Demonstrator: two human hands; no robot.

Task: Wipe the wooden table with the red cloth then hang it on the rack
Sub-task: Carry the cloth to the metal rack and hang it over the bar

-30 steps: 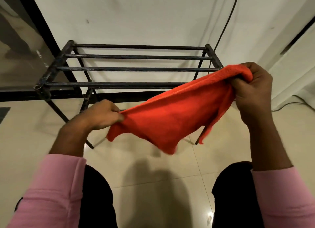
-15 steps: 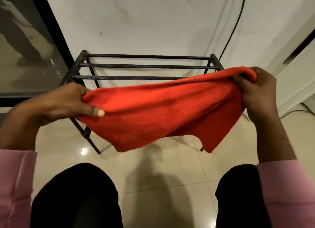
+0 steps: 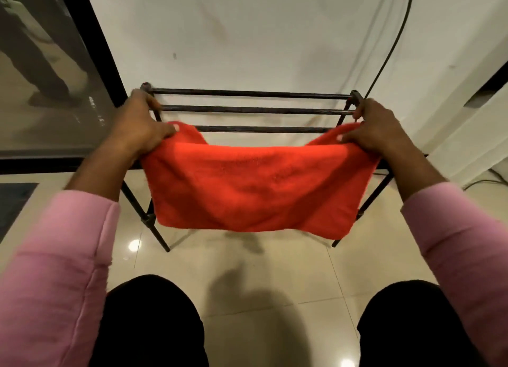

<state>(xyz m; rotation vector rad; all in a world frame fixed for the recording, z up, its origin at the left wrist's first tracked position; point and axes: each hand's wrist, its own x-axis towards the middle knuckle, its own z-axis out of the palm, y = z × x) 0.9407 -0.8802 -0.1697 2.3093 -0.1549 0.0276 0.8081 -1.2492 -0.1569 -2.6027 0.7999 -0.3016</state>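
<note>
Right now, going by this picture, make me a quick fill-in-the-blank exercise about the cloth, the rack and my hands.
1. The cloth spread in front of the rack is ____ in colour.
2. The left hand and the right hand each grip one upper ____ of the cloth.
3. The sleeves on both arms are ____ in colour.
Missing words: red; corner; pink.

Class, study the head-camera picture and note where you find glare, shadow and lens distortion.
Head view: bright glare spots on the glossy floor tiles; a soft shadow lies on the floor under the red cloth; the wide-angle lens seems to lean the black frame outward; the glass panel shows a dim reflection.
</note>
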